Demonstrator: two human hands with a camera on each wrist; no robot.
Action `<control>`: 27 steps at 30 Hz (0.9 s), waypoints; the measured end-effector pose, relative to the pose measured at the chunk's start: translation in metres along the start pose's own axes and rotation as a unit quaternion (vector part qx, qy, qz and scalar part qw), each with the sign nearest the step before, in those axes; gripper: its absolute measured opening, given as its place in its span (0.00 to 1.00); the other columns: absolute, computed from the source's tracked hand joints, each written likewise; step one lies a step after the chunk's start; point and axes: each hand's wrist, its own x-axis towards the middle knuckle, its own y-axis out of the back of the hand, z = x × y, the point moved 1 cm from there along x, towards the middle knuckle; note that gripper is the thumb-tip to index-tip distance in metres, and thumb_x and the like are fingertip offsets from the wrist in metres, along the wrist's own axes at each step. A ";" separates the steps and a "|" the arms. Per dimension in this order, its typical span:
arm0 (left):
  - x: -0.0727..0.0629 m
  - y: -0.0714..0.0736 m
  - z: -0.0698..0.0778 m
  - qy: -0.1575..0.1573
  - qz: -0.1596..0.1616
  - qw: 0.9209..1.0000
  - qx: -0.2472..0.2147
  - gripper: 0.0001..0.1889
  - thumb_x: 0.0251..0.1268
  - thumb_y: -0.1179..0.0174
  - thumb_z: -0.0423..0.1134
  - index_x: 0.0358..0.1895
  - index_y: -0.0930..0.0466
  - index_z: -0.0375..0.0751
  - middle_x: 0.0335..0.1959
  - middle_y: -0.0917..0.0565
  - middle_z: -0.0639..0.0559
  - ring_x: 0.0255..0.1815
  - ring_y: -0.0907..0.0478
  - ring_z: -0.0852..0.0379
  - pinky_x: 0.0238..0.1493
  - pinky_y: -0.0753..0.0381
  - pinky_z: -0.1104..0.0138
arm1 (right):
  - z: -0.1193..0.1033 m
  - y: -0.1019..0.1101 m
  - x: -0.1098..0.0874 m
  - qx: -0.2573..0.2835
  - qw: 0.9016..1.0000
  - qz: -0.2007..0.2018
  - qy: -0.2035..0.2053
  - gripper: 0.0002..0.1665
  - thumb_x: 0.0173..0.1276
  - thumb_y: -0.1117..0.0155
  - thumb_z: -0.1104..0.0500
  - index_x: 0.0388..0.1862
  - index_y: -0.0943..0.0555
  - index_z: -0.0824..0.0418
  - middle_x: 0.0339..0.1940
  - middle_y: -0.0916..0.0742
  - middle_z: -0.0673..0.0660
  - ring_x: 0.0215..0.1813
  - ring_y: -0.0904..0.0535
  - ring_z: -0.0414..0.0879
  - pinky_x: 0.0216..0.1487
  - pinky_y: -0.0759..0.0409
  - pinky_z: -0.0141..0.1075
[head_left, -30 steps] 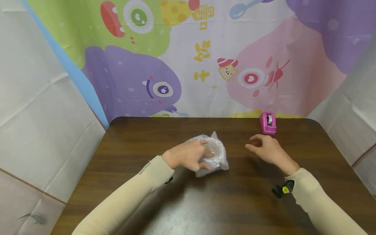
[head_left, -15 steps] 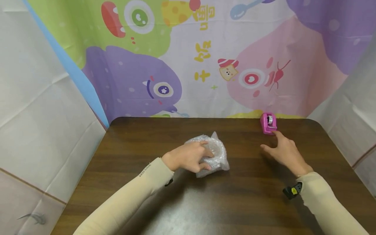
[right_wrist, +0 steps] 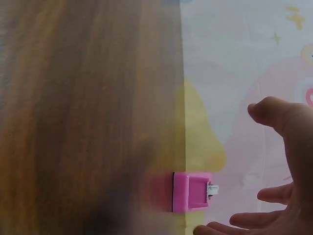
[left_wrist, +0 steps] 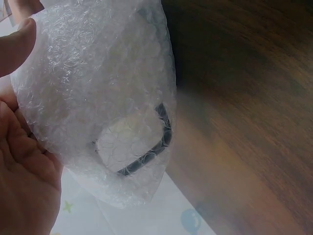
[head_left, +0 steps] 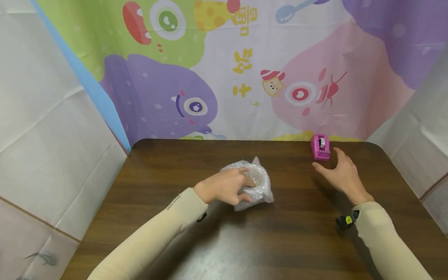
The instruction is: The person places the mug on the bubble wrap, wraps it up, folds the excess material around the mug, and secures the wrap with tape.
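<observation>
A bubble-wrapped bundle (head_left: 260,181) sits on the brown wooden table (head_left: 157,163). My left hand (head_left: 224,188) grips its left side, with thumb and fingers bent over the wrap. In the left wrist view, a pale thing with a dark curved strip shows through the bubble wrap (left_wrist: 98,73); its kind is unclear. At the back right stands a pink tape dispenser (head_left: 321,147) holding a roll of tape. My right hand (head_left: 344,177) hovers just in front and right of it, thumb and fingers spread apart, holding nothing. The right wrist view shows the dispenser (right_wrist: 190,192) apart from the fingers.
A cartoon-printed cloth (head_left: 241,77) hangs behind the table's far edge. Pale tiled-pattern sheets flank the table, left (head_left: 52,116) and right (head_left: 420,136). A dark wrist strap with a yellow part (head_left: 346,221) is on my right wrist.
My right hand has moved right and forward to the tape dispenser, and its fingers have spread wider. The left hand and the wrapped bundle have stayed in place.
</observation>
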 end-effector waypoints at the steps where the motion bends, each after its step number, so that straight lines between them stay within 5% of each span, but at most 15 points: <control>1: 0.000 0.000 0.000 0.000 0.000 1.000 0.001 0.14 0.68 0.33 0.47 0.49 0.13 0.42 0.48 0.10 0.58 0.52 0.13 0.59 0.82 0.43 0.60 | 0.000 0.000 0.002 0.006 1.000 0.000 -0.005 0.65 0.69 0.38 0.29 0.82 0.53 0.73 0.75 0.37 0.83 0.74 0.41 0.81 0.69 0.39 0.74; 6: 0.001 0.001 -0.001 -0.007 0.003 1.000 0.003 0.11 0.67 0.33 0.46 0.44 0.13 0.44 0.44 0.11 0.59 0.45 0.13 0.60 0.82 0.43 0.59 | 0.003 -0.001 0.012 0.040 0.998 0.001 -0.041 0.65 0.69 0.41 0.28 0.83 0.55 0.71 0.75 0.36 0.82 0.71 0.34 0.79 0.67 0.33 0.72; 11: 0.001 0.001 -0.001 -0.018 0.011 1.000 0.001 0.13 0.66 0.32 0.46 0.47 0.12 0.42 0.46 0.10 0.57 0.48 0.13 0.59 0.81 0.41 0.58 | 0.004 0.000 0.019 0.069 0.996 0.001 -0.059 0.63 0.71 0.42 0.30 0.83 0.56 0.70 0.73 0.33 0.82 0.71 0.34 0.78 0.67 0.33 0.71; 17: 0.001 0.001 -0.001 -0.018 0.008 1.000 0.004 0.11 0.67 0.33 0.46 0.44 0.12 0.43 0.45 0.10 0.58 0.47 0.13 0.60 0.82 0.41 0.58 | 0.005 0.002 0.028 0.117 0.990 -0.020 -0.079 0.62 0.74 0.44 0.32 0.83 0.57 0.72 0.70 0.30 0.83 0.58 0.18 0.72 0.63 0.24 0.64; 22: 0.000 0.000 -0.001 -0.019 0.006 1.000 -0.005 0.10 0.67 0.33 0.45 0.43 0.12 0.43 0.44 0.10 0.57 0.46 0.13 0.60 0.82 0.42 0.58 | 0.006 0.007 0.038 0.159 0.981 -0.046 -0.100 0.61 0.74 0.44 0.33 0.82 0.57 0.75 0.72 0.32 0.83 0.56 0.16 0.70 0.60 0.18 0.58; 27: 0.000 0.000 -0.001 -0.015 0.002 1.000 -0.014 0.11 0.67 0.33 0.45 0.45 0.12 0.43 0.46 0.10 0.56 0.49 0.13 0.59 0.82 0.43 0.58 | 0.006 0.012 0.048 0.220 0.966 -0.073 -0.117 0.60 0.75 0.42 0.37 0.81 0.57 0.77 0.70 0.30 0.80 0.44 0.13 0.47 0.51 0.12 0.44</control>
